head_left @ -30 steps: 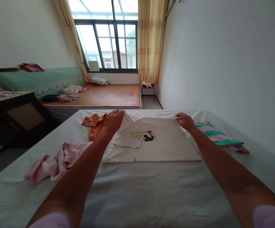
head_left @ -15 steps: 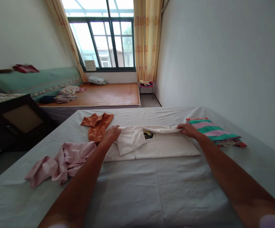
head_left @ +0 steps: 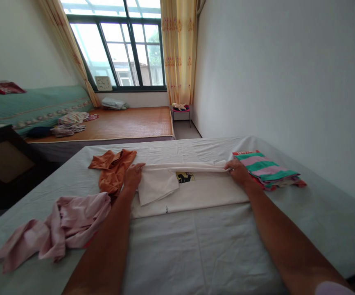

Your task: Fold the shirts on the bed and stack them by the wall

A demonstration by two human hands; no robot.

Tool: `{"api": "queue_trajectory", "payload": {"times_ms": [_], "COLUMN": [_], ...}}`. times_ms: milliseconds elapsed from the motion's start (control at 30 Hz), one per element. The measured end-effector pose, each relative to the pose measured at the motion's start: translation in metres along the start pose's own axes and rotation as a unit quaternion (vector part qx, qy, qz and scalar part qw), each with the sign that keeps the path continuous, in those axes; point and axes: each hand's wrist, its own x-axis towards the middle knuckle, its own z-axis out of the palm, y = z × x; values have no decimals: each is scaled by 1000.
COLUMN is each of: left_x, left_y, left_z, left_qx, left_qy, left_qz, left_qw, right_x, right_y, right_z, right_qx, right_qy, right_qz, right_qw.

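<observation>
White shirt (head_left: 208, 194) gripped by left hand (head_left: 132, 177), right hand (head_left: 239, 173); orange garment (head_left: 112, 170) beside left, striped stack (head_left: 266, 166) beside right.

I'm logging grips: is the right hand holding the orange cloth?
No, the right hand holds the white shirt by its far edge.

We see a white T-shirt (head_left: 208, 192), partly folded, stretched out lengthwise near a stack of striped clothes (head_left: 266, 166). A doubled-over band (head_left: 195, 166) of its cloth runs toward the stack. At the end away from the stack, a short sleeve (head_left: 157, 184) lies flat. Between sleeve and stack we glimpse a yellow-and-black print (head_left: 185, 177), partly covered; small dark lettering (head_left: 166, 209) sits farther from the stack.
</observation>
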Motion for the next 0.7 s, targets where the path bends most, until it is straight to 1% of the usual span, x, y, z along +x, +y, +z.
{"api": "queue_trajectory", "payload": {"times_ms": [67,100,133,167,233,300,367,467,533,633,700], "left_x": [0,0,0,0,0,0,-1,-4,-4,-3,-1], "left_y": [-3,-5,-6,-7,-9,-8,-5,-2,-3,-10,-15], "left_z": [1,2,2,2,1,0,-1,-1,0,1,3], "left_qx": [-6,-7,-7,-8,-18,-35,-43,-37,-48,-77,-88], "left_qy": [-21,-28,-32,-34,-43,-58,-68,-66,-62,-65,-73], "left_qz": [-1,0,1,1,-3,-15,-26,-28,-29,-43,-46], "left_qw": [1000,1000,999,999,999,998,996,997,996,994,992], "right_x": [-3,-4,-5,-5,-3,1,6,13,16,17,17], "right_y": [9,13,16,19,20,16,9,4,7,17,21], "right_z": [-2,-3,-3,-3,-1,4,13,27,33,36,34], "right_qx": [11,14,13,7,-7,-17,-31,-43,-15,31,27], "right_qy": [-55,-69,-64,-40,35,90,102,76,73,114,141], "right_qz": [2,13,31,56,105,127,132,151,168,182,185], "right_qw": [998,997,997,998,994,988,986,985,983,976,972]}}
